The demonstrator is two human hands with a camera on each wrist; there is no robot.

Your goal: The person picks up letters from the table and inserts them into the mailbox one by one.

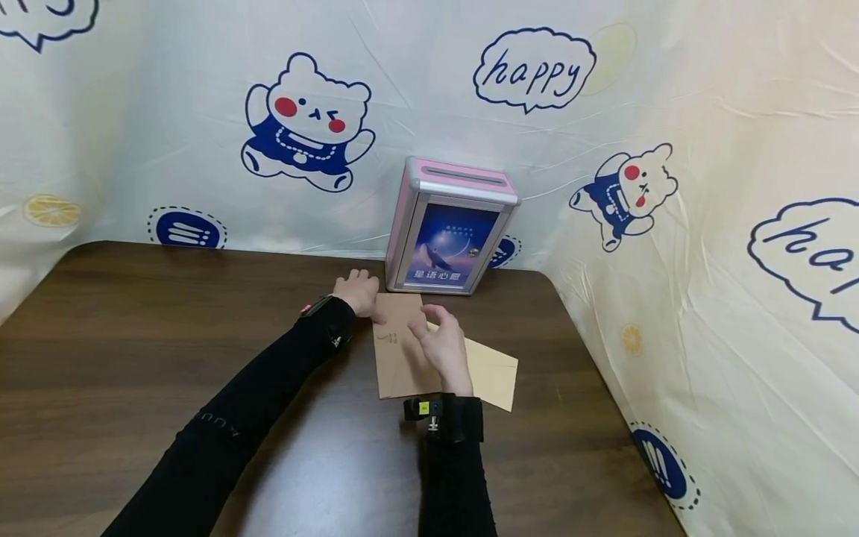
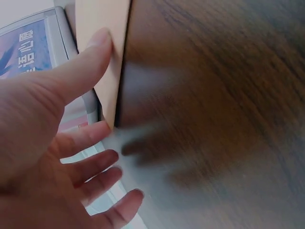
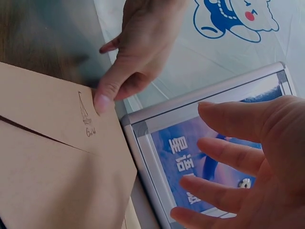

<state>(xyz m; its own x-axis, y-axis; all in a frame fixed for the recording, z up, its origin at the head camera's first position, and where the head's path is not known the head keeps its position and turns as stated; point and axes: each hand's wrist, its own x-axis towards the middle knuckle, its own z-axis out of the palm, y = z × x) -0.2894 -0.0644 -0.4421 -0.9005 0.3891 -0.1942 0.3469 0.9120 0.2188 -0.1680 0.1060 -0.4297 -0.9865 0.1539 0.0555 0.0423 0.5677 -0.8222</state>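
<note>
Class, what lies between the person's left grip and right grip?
Part of the brown envelope, which bears a small drawing; the head view shows this.

A: Head view's position?
B: Above the person's dark sleeves (image 1: pixel 248 406), the widest and farthest back, facing forward and down across the table (image 1: pixel 101 373) to a metal-framed box (image 1: pixel 435 285) and printed cloth (image 1: pixel 429 30).
A: The wrists?
B: Both close in. The left looks low past the left hand (image 1: pixel 358 293), box lettering (image 2: pixel 25 56) sideways and reading upward; the right looks past the right hand (image 1: pixel 446 354), lettering reading downward.
A: Shared ground?
B: Brown paper (image 1: pixel 403 373), left hand and box front appear in all three; head and right wrist views share both hands.
</note>
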